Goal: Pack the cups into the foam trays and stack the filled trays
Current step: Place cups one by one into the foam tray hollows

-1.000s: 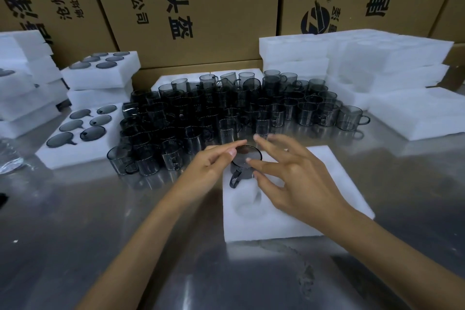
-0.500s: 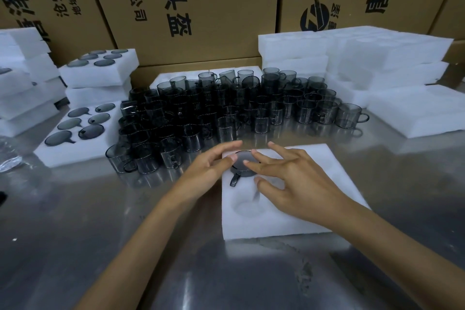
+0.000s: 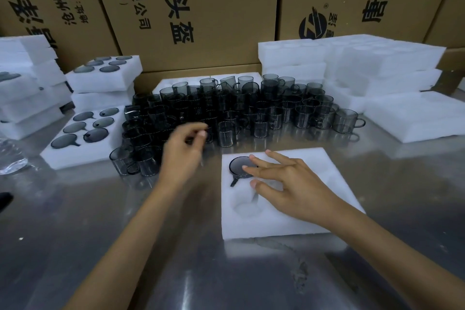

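1. The smoky grey transparent cup (image 3: 242, 167) sits upright, mouth up, in the far-left pocket of the white foam tray (image 3: 312, 211) on the steel bench (image 3: 125, 246); its handle points toward the person.
2. The right hand (image 3: 284, 184) rests spread fingers on its rim, grip wide.
3. The left hand (image 3: 185, 151), blurred and loosely curled, holds nothing, near the crowd of loose grey cups (image 3: 226, 113).
4. Filled white foam trays (image 3: 83, 143) lie left.

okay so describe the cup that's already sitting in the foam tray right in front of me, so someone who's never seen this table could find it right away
On the metal table, find the white foam tray nearest the person, under the right hand. The cup sits sunk in its far-left pocket, handle pointing toward the person. Unlike the loose cups standing behind, only its dark round rim shows, and it is the only cup visible in that tray.
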